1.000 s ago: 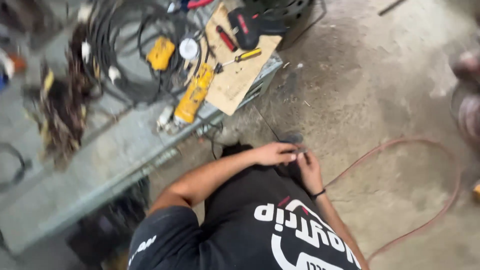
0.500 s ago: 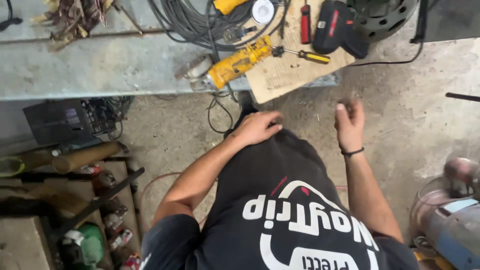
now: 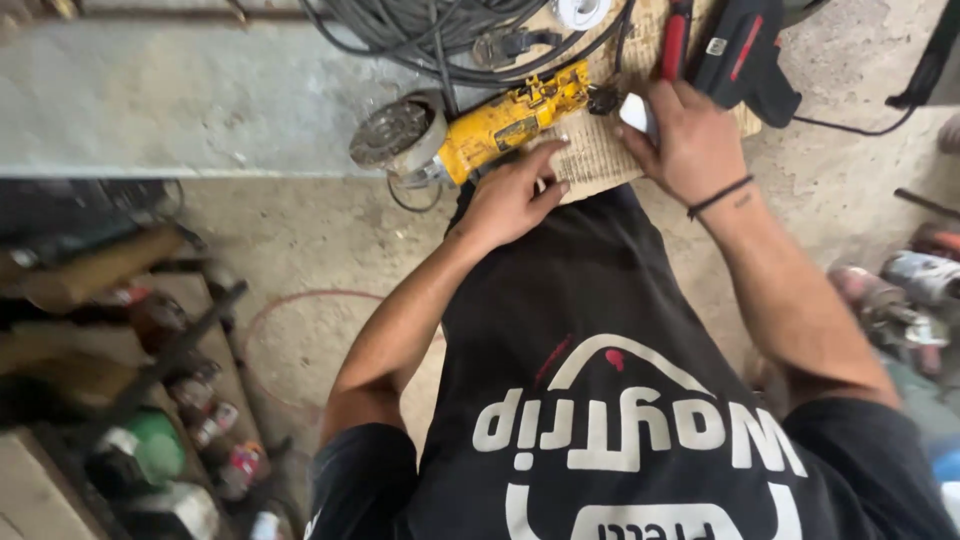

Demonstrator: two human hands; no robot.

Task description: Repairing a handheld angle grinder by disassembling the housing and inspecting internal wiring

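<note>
My left hand (image 3: 510,195) reaches to the bench edge. Its fingers are spread, and the fingertips rest on a worn piece of cardboard (image 3: 600,155), right beside the body of a yellow angle grinder (image 3: 505,122). The grinder lies on its side with its grey disc (image 3: 395,135) pointing left. My right hand (image 3: 685,135), a black band on its wrist, lies on the same cardboard with the fingers closed around a small white object (image 3: 634,110). My black printed shirt fills the lower middle of the view.
Grey bench top (image 3: 180,100) runs across the top. It carries coiled black cables (image 3: 430,30), a red-handled tool (image 3: 675,40) and a black power tool (image 3: 740,55). Bottles and cans (image 3: 200,420) stand on the concrete floor at left, and other tools (image 3: 920,280) at right.
The view has moved in closer to the bench. Both hands have gone from in front of my shirt up to the cardboard, the left beside the grinder and the right onto the white object.
</note>
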